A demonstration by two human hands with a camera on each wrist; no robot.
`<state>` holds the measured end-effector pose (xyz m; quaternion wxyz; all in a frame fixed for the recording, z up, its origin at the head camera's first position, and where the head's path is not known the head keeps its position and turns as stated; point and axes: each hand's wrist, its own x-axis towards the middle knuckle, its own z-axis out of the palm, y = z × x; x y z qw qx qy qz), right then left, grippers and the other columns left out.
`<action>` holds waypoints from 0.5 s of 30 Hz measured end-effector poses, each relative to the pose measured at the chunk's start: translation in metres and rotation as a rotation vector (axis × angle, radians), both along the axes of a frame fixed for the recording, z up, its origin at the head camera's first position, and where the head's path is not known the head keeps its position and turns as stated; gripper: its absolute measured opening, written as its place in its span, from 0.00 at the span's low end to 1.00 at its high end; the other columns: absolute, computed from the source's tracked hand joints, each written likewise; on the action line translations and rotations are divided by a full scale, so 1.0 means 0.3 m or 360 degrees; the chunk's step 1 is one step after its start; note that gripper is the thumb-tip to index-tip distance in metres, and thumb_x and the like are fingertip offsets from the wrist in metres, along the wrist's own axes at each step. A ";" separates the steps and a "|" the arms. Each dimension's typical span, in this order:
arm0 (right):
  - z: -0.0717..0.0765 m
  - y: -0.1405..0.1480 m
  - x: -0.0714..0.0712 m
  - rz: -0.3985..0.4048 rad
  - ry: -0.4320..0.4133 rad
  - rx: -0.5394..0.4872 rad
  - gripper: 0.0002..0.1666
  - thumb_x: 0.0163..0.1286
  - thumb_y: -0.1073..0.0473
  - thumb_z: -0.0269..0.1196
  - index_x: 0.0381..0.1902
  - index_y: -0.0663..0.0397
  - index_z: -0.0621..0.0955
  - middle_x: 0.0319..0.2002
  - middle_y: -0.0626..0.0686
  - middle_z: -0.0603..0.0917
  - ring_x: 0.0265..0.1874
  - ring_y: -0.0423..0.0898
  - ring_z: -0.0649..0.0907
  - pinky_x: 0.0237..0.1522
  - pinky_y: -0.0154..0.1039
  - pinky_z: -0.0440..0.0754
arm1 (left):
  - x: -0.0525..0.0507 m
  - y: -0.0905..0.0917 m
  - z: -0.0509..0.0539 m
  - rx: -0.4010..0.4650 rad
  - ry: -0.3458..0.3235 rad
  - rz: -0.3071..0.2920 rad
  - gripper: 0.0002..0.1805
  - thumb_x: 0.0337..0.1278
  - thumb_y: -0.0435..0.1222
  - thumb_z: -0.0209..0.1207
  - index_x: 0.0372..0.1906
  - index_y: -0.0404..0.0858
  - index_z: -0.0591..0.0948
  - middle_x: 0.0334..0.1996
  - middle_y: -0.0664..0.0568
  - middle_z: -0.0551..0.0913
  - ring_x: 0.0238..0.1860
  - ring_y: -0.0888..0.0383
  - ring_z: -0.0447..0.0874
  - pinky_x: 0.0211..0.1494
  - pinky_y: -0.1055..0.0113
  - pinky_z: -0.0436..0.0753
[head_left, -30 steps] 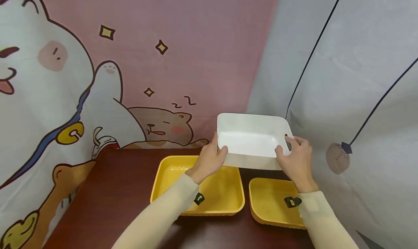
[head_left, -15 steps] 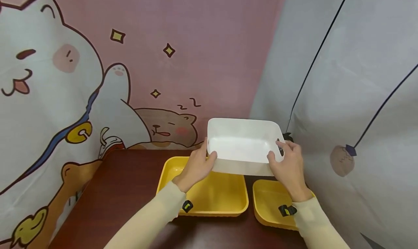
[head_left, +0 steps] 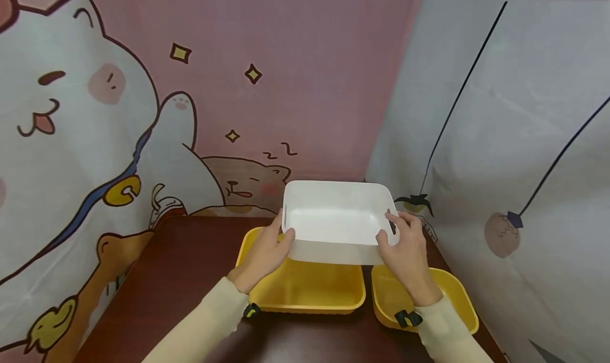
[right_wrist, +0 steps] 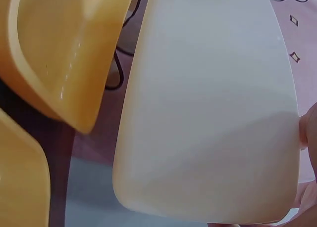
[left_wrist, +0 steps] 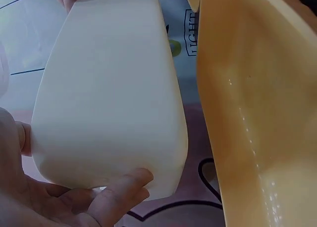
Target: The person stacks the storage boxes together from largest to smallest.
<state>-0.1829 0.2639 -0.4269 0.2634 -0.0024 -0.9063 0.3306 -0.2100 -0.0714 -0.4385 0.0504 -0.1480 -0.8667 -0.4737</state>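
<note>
Both hands hold a white rectangular bin in the air, its open side tilted toward the head camera; its inside looks bare. My left hand grips the left end, thumb on the near rim. At the right end my right hand pinches the wall, with fingers at a cut-out handle hole. The left wrist view shows the bin's underside with fingers of the left hand pressed against its end. In the right wrist view the underside fills the middle, the right hand at its edge.
A large yellow tray lies on the dark red table behind and below the bin. To its right is a smaller yellow tray, partly behind my right forearm. A printed cloth hangs behind the table.
Both hands have carried the white bin left and slightly lower in the head view. The smaller yellow tray shows more at its right side. The grip looks the same.
</note>
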 end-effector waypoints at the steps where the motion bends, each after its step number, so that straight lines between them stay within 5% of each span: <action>1: -0.003 -0.009 0.003 0.0009 -0.0008 -0.0008 0.30 0.82 0.60 0.66 0.77 0.67 0.84 0.81 0.75 0.72 0.72 0.76 0.79 0.76 0.78 0.81 | 0.005 -0.010 -0.004 -0.0010 -0.0001 0.0014 0.43 0.92 0.48 0.53 0.98 0.42 0.53 0.72 0.36 0.89 0.35 0.53 0.84 0.42 0.63 0.85; 4: -0.010 -0.035 0.011 0.0035 -0.0044 -0.0031 0.30 0.82 0.60 0.66 0.78 0.66 0.83 0.82 0.74 0.71 0.73 0.75 0.79 0.76 0.76 0.82 | 0.018 -0.041 -0.016 -0.0030 -0.0002 0.0045 0.42 0.92 0.47 0.53 0.98 0.44 0.53 0.71 0.36 0.90 0.36 0.51 0.85 0.46 0.58 0.90; 9: -0.030 -0.074 0.022 0.0075 -0.0074 -0.0052 0.30 0.82 0.60 0.66 0.78 0.64 0.84 0.82 0.72 0.71 0.74 0.73 0.79 0.76 0.71 0.82 | 0.037 -0.084 -0.032 -0.0068 0.0016 0.0128 0.41 0.92 0.47 0.54 0.98 0.45 0.57 0.86 0.43 0.79 0.66 0.47 0.92 0.71 0.41 0.93; 15: -0.058 -0.116 0.037 0.0110 -0.0145 -0.0073 0.30 0.83 0.60 0.67 0.79 0.63 0.83 0.84 0.69 0.70 0.76 0.71 0.80 0.76 0.68 0.82 | 0.056 -0.134 -0.058 -0.0118 -0.0008 0.0197 0.40 0.91 0.48 0.55 0.97 0.44 0.59 0.83 0.40 0.82 0.56 0.48 0.93 0.62 0.46 0.96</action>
